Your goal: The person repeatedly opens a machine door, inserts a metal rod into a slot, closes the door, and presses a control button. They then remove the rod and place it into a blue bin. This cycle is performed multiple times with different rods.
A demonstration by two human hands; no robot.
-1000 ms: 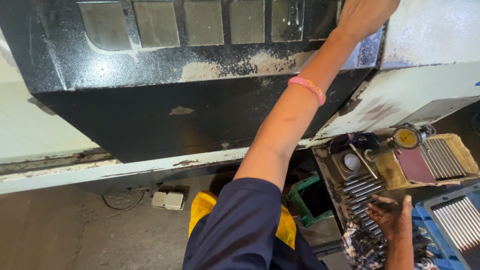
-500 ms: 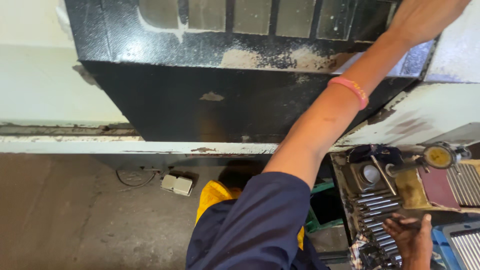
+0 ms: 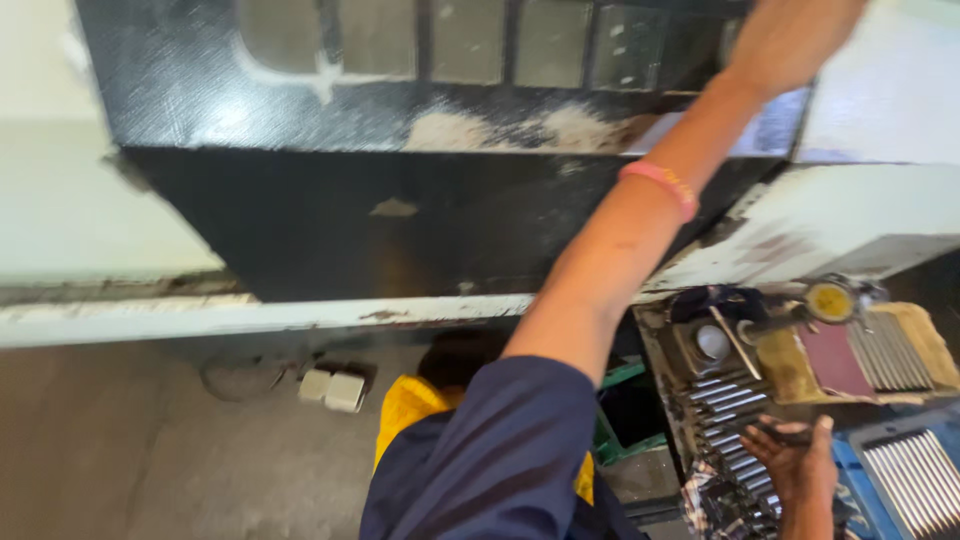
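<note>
While stretching the left hand [image 3: 790,40] far up to the black machine door [image 3: 400,230], grip too blurred to tell, and resting the right hand [image 3: 800,465], fingers loosely spread, on the steel rods [image 3: 725,420] at near right, 2 hands well apart, could knock rods off their tray [image 3: 655,335] unseen.

Single head cam, looked steeply down & fwd
Sat close above wearer's blue sleeve [image 3: 500,450]; faced black machine door [image 3: 400,200], concrete floor [image 3: 150,450] lower left, parts tray [image 3: 730,400] lower right; no 2nd view
</note>
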